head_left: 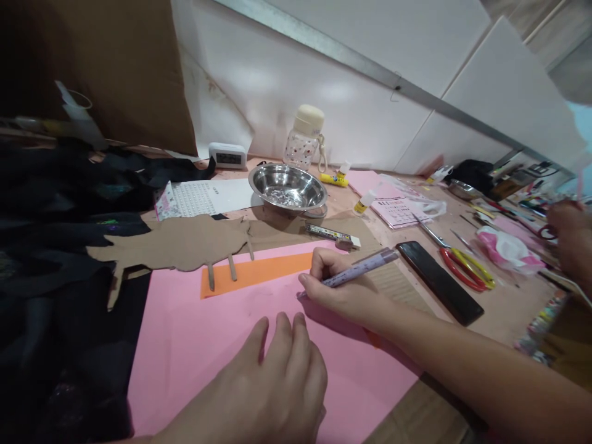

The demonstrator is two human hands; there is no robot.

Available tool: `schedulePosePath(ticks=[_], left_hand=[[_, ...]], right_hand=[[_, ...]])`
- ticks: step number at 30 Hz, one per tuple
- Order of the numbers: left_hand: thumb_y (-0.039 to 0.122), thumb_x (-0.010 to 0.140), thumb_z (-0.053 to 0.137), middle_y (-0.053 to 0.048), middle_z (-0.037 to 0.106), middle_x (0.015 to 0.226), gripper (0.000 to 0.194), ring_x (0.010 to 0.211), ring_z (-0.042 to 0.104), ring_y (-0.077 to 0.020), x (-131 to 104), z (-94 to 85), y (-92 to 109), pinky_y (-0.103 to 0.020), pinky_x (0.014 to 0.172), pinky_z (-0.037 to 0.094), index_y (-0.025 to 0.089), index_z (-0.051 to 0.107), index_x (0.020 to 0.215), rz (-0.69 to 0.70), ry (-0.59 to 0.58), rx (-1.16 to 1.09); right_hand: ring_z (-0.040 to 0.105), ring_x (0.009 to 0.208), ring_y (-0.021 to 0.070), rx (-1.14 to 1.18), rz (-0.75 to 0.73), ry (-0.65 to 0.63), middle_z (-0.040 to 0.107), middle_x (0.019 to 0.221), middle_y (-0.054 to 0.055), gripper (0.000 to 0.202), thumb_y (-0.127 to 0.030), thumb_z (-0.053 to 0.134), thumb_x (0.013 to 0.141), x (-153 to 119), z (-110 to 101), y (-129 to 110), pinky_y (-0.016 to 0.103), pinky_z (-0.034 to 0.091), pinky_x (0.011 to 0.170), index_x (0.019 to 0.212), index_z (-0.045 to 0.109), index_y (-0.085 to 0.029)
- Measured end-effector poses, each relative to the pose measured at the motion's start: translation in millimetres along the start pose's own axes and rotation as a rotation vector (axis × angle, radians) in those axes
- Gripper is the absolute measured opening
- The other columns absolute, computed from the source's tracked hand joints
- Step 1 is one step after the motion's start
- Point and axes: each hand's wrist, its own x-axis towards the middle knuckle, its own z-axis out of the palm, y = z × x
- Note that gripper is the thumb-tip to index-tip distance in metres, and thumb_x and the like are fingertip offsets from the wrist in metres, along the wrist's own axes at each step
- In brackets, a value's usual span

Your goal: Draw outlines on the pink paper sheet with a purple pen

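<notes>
A lavender patterned pen point(354, 269) is gripped in my right hand point(345, 295), its tip close to a sheet of pink paper point(176, 345). Whether the tip touches the paper, I cannot tell. My left hand point(282, 376) lies on the lower part of that sheet with fingers stretched out, holding nothing. Along the sheet's upper part runs an orange paper strip point(263, 271). A brown cardboard cutout point(185, 243) with thin leg-like strips rests at the upper left, overlapping the pink and orange paper.
Behind the paper stand a steel bowl point(287, 188), a clear bottle point(301, 139) and a small digital clock point(227, 155). A box cutter point(330, 233), black phone point(439, 280) and scissors point(465, 268) lie to the right. Another person's hand point(568, 237) is at the far right.
</notes>
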Motion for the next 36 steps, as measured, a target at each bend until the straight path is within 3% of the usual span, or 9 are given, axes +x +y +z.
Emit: schedulePosePath(ticks=[7,15,20,25,36], left_hand=[[0.026,0.112,0.029,-0.013,0.083,0.116,0.045,0.1,0.081,-0.0274,-2.2,5.3,2.5,-0.043,0.083,0.06,0.013,0.072,0.114,0.003,-0.001,-0.011],[0.035,0.11,0.044,-0.018,0.081,0.122,0.038,0.104,0.078,-0.0304,-3.5,3.6,1.5,-0.045,0.087,0.058,0.01,0.072,0.121,0.018,-0.037,-0.064],[0.032,0.111,0.038,-0.016,0.081,0.121,0.04,0.105,0.078,-0.0298,-5.7,3.3,1.7,-0.045,0.087,0.057,0.012,0.071,0.12,0.009,-0.029,-0.038],[0.031,0.112,0.036,-0.016,0.081,0.122,0.042,0.106,0.077,-0.0294,-4.6,3.9,1.9,-0.044,0.088,0.057,0.012,0.072,0.121,0.006,-0.028,-0.039],[0.033,0.111,0.042,-0.016,0.082,0.118,0.038,0.104,0.077,-0.0301,-2.6,5.7,0.7,-0.044,0.088,0.056,0.011,0.072,0.119,0.008,-0.008,-0.058]], right_hand=[[0.041,0.056,0.0127,-0.06,-0.008,0.043,0.042,0.061,-0.007,0.031,-0.03,0.062,0.086,-1.2,-1.1,1.0,0.028,0.032,0.054,0.069,0.038,-0.026],[0.047,0.057,0.0137,-0.02,0.007,0.006,0.044,0.062,-0.007,0.032,-0.035,0.065,0.088,-1.3,-0.9,0.6,0.028,0.036,0.054,0.07,0.04,-0.026],[0.041,0.055,0.0122,-0.044,-0.012,0.034,0.042,0.061,-0.008,0.031,-0.03,0.062,0.086,-0.5,-1.4,2.3,0.028,0.034,0.053,0.069,0.037,-0.026],[0.05,0.057,0.0138,0.009,0.056,0.025,0.048,0.063,-0.007,0.031,-0.034,0.064,0.089,-2.7,-3.0,2.4,0.029,0.039,0.055,0.071,0.04,-0.026],[0.046,0.058,0.014,0.028,0.062,0.002,0.047,0.062,-0.007,0.035,-0.038,0.068,0.089,-2.5,1.4,6.8,0.029,0.037,0.053,0.072,0.04,-0.026]])
